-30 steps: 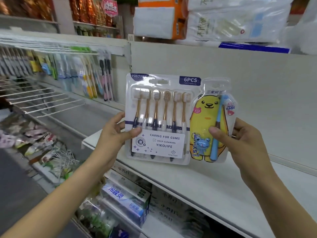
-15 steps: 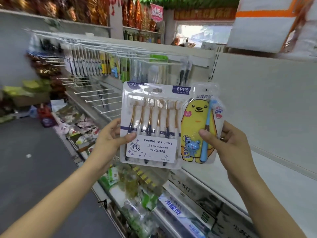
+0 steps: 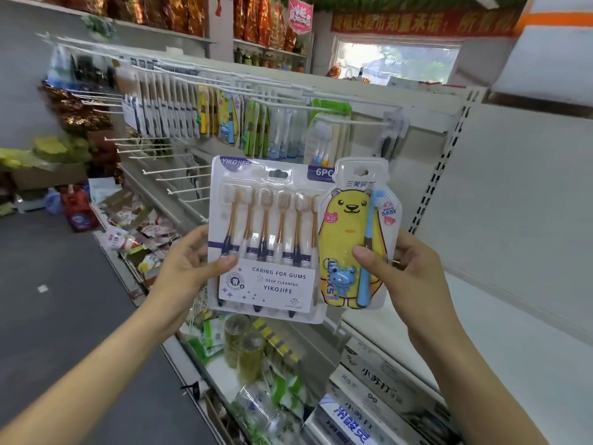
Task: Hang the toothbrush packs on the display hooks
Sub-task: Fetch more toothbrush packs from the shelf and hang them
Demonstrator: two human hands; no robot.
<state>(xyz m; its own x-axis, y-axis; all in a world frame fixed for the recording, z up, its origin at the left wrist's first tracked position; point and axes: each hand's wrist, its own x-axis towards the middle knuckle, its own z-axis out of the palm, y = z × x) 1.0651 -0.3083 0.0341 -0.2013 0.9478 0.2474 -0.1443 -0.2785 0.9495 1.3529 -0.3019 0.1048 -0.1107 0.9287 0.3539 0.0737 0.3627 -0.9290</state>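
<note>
Left hand (image 3: 189,268), forearm raised from lower left, pinches the six-brush YIKOJIFE toothbrush pack (image 3: 266,239) at its left edge, thumb across the front. Right hand (image 3: 407,277), forearm raised from lower right, grips the yellow bear children's toothbrush pack (image 3: 353,232), thumb on front. Both packs are upright, overlapping, in front of the white display hooks (image 3: 179,175).

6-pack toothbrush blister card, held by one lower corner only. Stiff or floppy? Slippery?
The six-pack stays flat and upright with only the left hand pinching its lower left edge, so probably fairly stiff and light. Its glossy plastic front looks slick; grip may slip. The hang slot likely tolerates threading.
</note>
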